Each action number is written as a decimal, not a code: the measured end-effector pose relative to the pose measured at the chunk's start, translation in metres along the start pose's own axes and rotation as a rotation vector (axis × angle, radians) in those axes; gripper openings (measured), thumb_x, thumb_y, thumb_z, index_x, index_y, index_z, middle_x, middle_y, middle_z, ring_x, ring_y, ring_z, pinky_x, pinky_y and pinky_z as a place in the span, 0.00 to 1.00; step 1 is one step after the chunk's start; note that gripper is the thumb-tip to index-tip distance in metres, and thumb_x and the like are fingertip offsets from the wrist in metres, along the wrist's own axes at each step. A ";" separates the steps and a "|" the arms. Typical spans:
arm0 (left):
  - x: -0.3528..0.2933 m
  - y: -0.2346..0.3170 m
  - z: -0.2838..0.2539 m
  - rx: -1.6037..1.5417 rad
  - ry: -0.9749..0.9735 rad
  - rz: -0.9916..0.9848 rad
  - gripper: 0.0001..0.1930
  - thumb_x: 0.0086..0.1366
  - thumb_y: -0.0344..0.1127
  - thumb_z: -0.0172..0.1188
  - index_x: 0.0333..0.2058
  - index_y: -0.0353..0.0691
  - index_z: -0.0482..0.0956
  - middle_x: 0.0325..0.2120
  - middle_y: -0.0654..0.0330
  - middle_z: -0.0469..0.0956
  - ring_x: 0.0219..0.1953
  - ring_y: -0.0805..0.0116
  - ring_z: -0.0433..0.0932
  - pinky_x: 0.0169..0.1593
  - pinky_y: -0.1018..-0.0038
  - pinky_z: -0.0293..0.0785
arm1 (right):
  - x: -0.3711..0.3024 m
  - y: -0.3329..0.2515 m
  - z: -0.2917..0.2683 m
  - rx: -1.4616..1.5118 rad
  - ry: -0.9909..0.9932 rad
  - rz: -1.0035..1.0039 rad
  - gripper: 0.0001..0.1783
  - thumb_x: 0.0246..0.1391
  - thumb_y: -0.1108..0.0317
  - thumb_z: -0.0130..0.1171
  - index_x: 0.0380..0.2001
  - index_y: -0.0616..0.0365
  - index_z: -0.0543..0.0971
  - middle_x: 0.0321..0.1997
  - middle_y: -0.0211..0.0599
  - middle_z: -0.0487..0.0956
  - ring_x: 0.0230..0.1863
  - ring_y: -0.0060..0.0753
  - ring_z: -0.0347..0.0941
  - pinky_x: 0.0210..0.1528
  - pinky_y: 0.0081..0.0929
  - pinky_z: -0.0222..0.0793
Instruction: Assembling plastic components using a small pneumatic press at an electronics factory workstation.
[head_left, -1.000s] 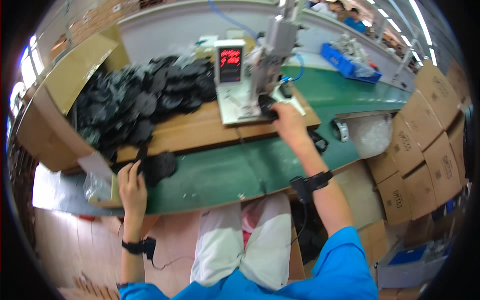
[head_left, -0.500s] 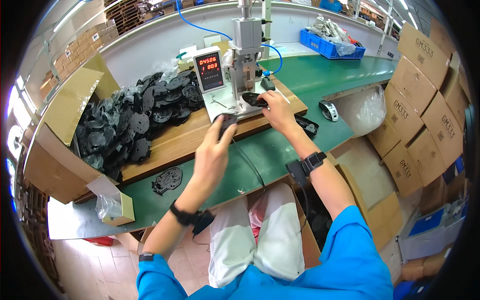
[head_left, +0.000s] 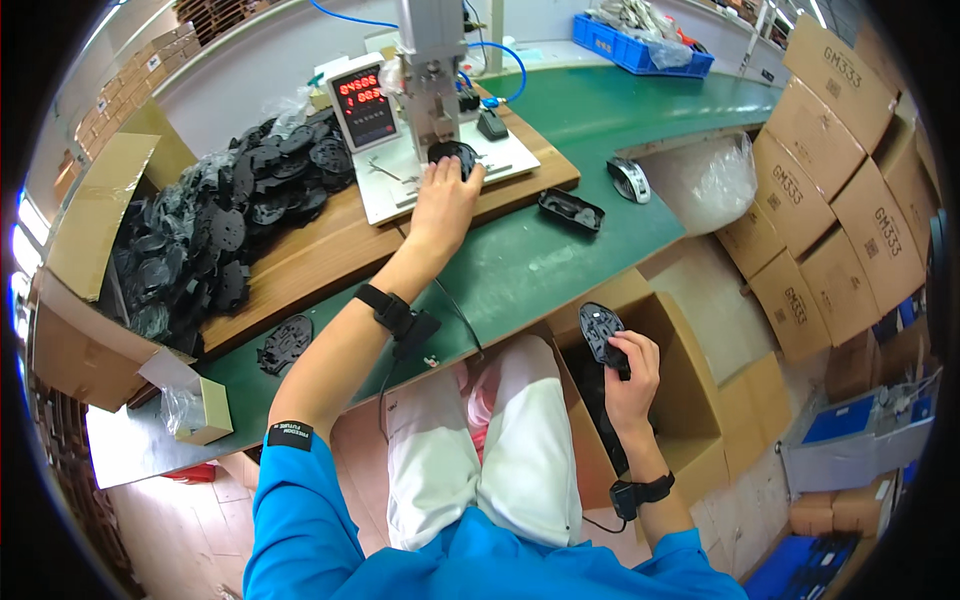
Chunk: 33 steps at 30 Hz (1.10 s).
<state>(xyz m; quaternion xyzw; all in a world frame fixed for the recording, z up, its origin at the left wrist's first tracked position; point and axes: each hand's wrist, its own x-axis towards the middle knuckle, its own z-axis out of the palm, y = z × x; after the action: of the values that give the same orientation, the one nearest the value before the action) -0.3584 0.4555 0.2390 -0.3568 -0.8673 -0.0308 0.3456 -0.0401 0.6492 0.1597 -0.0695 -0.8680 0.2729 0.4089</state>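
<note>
Under the press (head_left: 430, 90), my left hand (head_left: 446, 205) has its fingertips on a black mouse base (head_left: 452, 158) at the white fixture plate (head_left: 385, 195). Its fingers are bent over the part's near edge, hiding some of it. Down to the right, my right hand (head_left: 630, 380) pinches another black mouse base (head_left: 602, 332) by its near end, thumb and fingers closed on it. That part is held tilted above an open carton (head_left: 690, 400), which has dark parts inside.
A heap of black mouse bases (head_left: 220, 210) fills the left of the wooden board (head_left: 300, 290). One loose base (head_left: 286, 345) lies on the green table (head_left: 540, 270). A black tray (head_left: 571, 210), a computer mouse (head_left: 630, 180) and a display box (head_left: 362, 105) stand around the press.
My right hand has gone from the press down to the carton, carrying a mouse base. My left hand has moved forward, bringing its mouse base under the press. The view has shifted.
</note>
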 end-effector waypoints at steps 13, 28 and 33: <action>0.014 -0.008 0.000 -0.120 -0.049 0.057 0.16 0.64 0.22 0.56 0.51 0.38 0.77 0.48 0.40 0.82 0.48 0.43 0.84 0.50 0.54 0.82 | -0.015 0.007 -0.021 -0.013 0.164 -0.021 0.27 0.37 0.87 0.66 0.45 0.57 0.83 0.56 0.41 0.80 0.59 0.53 0.76 0.62 0.43 0.73; 0.002 -0.011 -0.010 -0.185 0.083 0.064 0.25 0.60 0.21 0.58 0.58 0.34 0.75 0.47 0.46 0.84 0.49 0.48 0.82 0.56 0.58 0.78 | -0.184 0.126 0.035 -0.275 -0.299 0.481 0.25 0.52 0.76 0.62 0.56 0.56 0.79 0.61 0.53 0.77 0.64 0.59 0.72 0.67 0.46 0.68; 0.001 -0.028 -0.030 -0.302 -0.039 -0.008 0.39 0.56 0.17 0.58 0.70 0.38 0.67 0.36 0.47 0.84 0.43 0.48 0.80 0.49 0.57 0.79 | 0.064 -0.062 0.051 0.176 -0.108 -0.159 0.25 0.49 0.80 0.65 0.53 0.56 0.82 0.61 0.45 0.77 0.64 0.53 0.72 0.67 0.43 0.68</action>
<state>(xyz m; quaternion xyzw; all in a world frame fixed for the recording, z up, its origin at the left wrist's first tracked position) -0.3592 0.4256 0.2679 -0.4019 -0.8608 -0.1556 0.2709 -0.1137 0.5974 0.2095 0.0504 -0.8641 0.3183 0.3865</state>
